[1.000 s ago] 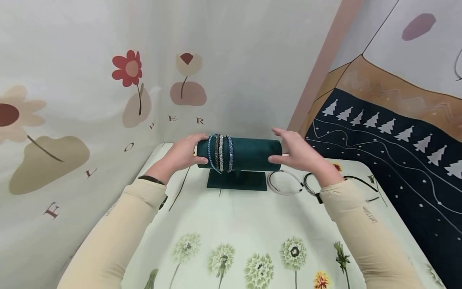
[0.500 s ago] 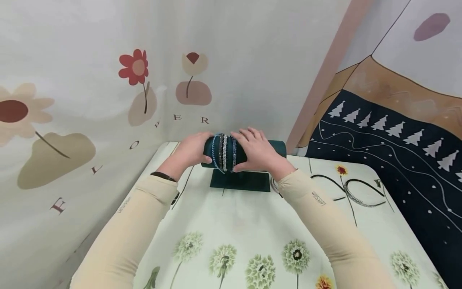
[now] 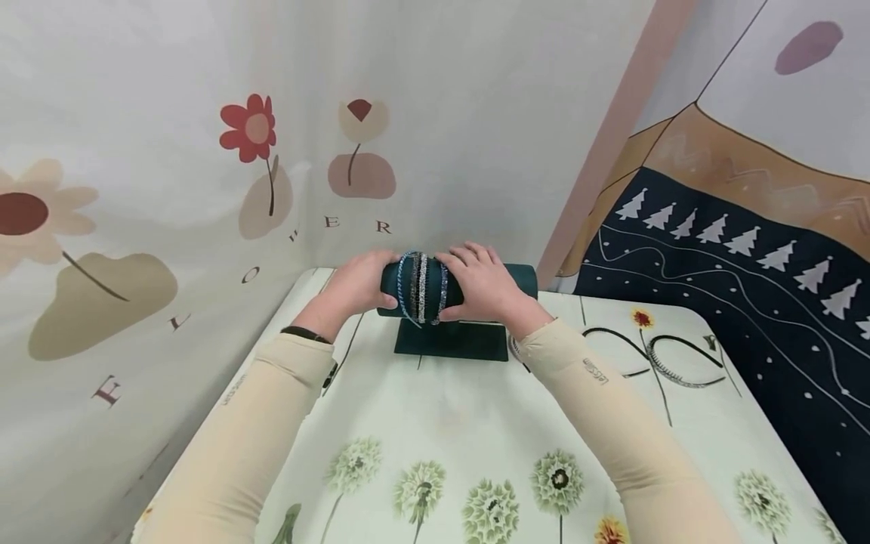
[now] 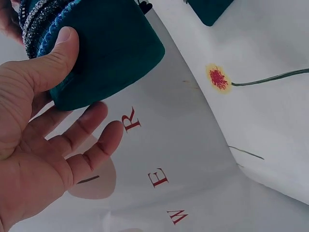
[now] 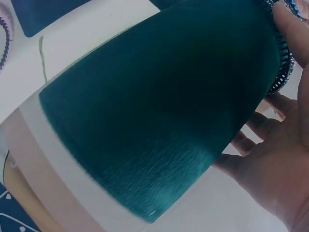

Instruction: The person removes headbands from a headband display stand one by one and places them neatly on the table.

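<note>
A dark green velvet headband stand [image 3: 519, 281] bears several headbands on its round bar, near the left end. They are a braided light-blue one [image 3: 401, 283], a dark one [image 3: 414, 289], a silver glitter one [image 3: 423, 281] and a blue glitter one [image 3: 444, 281] rightmost. My left hand [image 3: 356, 283] holds the bar's left end, thumb [image 4: 67, 46] in front, by the braided headband. Thumb and forefinger of my right hand [image 3: 485, 285] pinch the blue glitter headband, its other fingers spread behind the bar. Small comb teeth show on this headband's inner side [image 5: 285, 72] in the right wrist view.
The stand's flat base [image 3: 451, 341] rests on a flower-printed tablecloth [image 3: 435, 415]. To the right lie a black headband [image 3: 605, 330] and a toothed dark one [image 3: 669, 374]. A pale headband [image 3: 515, 349] is mostly hidden by the right forearm. A printed curtain [image 3: 469, 151] hangs close behind.
My right hand has gone left from the bar's right end to the blue glitter headband and taken hold of it. That headband has shifted slightly right, away from the silver one. The left hand stays put.
</note>
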